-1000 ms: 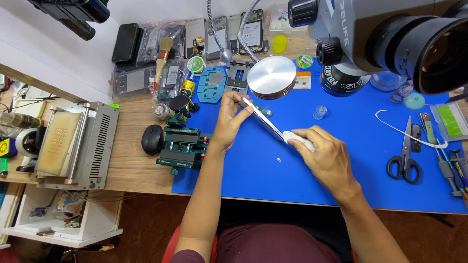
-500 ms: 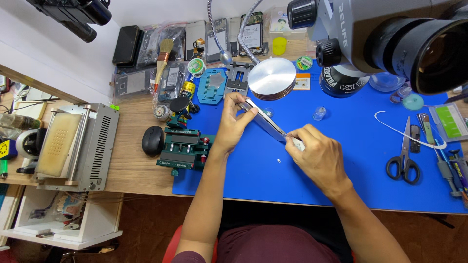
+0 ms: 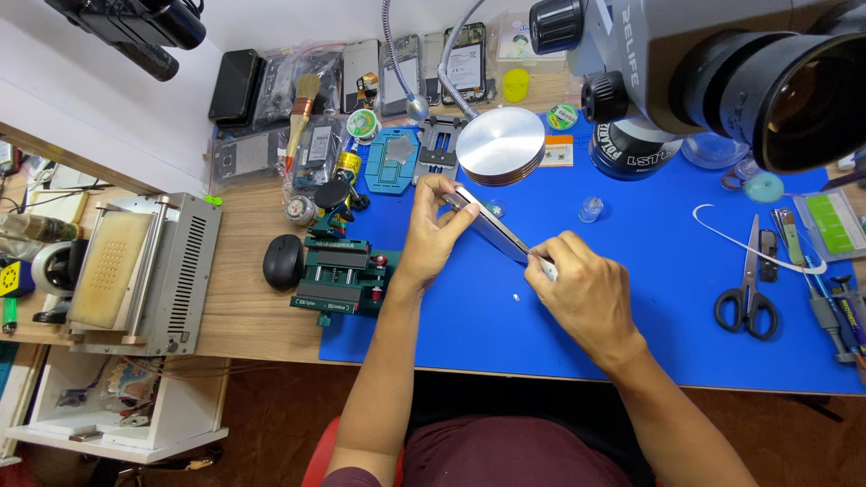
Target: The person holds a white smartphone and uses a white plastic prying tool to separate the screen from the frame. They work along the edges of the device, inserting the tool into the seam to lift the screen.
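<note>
Silver-edged slim phone (image 3: 492,230) held tilted above the blue work mat (image 3: 649,271), pinched at its far end by the left hand (image 3: 433,236) and at its near end by the right hand (image 3: 586,293), both closed on it. One phone, two hands. Just left of the grip, one green metal clamp fixture (image 3: 341,275); beyond it, one round silver disc (image 3: 500,145); well right, one pair of black-handled scissors (image 3: 748,287).

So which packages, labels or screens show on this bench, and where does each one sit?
Clear plastic bags holding phone parts: back edge, left of centre.
Orange and white card: beside the round metal plate.
Green label: far right, rectangular.
Black phone: back left, dark.
Slim phone: tilted, held in both hands.
</note>
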